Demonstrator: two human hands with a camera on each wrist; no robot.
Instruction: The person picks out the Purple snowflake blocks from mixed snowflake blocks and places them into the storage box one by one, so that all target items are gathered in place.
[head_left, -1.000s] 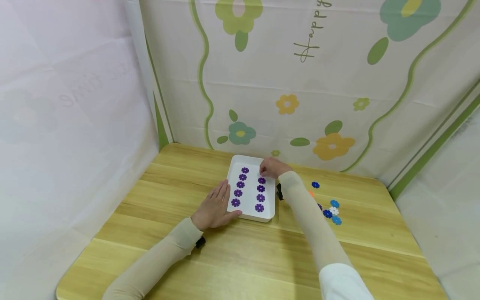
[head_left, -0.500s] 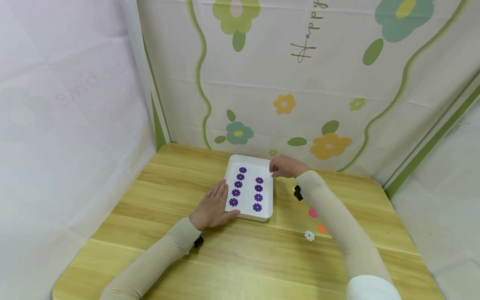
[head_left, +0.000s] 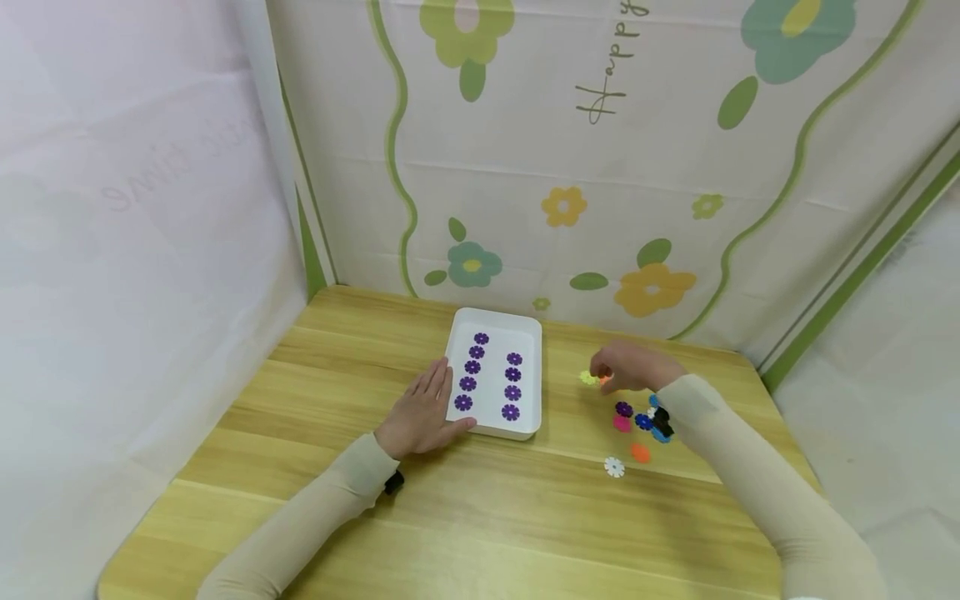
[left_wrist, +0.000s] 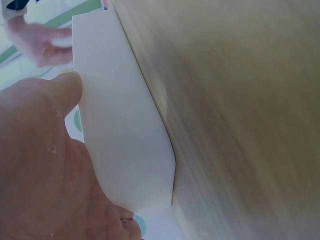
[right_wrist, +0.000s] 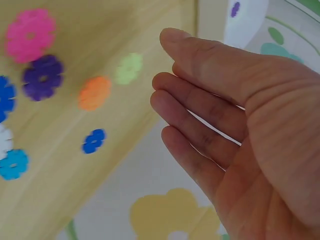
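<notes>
A shallow white tray (head_left: 492,383) holds purple snowflake discs in two columns, a longer left column (head_left: 472,367) and a shorter right column (head_left: 513,375). My left hand (head_left: 416,418) rests against the tray's near left corner, fingers straight along its side; in the left wrist view its thumb (left_wrist: 67,92) touches the tray wall (left_wrist: 120,110). Right of the tray, my right hand (head_left: 632,365) hovers over loose discs. The right wrist view shows its fingers loosely bent, holding nothing. Near it lie a purple disc (right_wrist: 43,78), an orange disc (right_wrist: 94,93) and a yellow-green disc (right_wrist: 129,68).
Other loose discs lie on the wooden table (head_left: 450,517): a pink one (head_left: 622,423), a white one (head_left: 614,467), an orange one (head_left: 640,452) and several blue ones, partly hidden by the right wrist. A flower-printed curtain (head_left: 517,142) hangs behind the table's back edge.
My right hand has moved from the top of the tray's right column out to the right, over the loose discs. My left hand stays at the tray. The purple columns look the same.
</notes>
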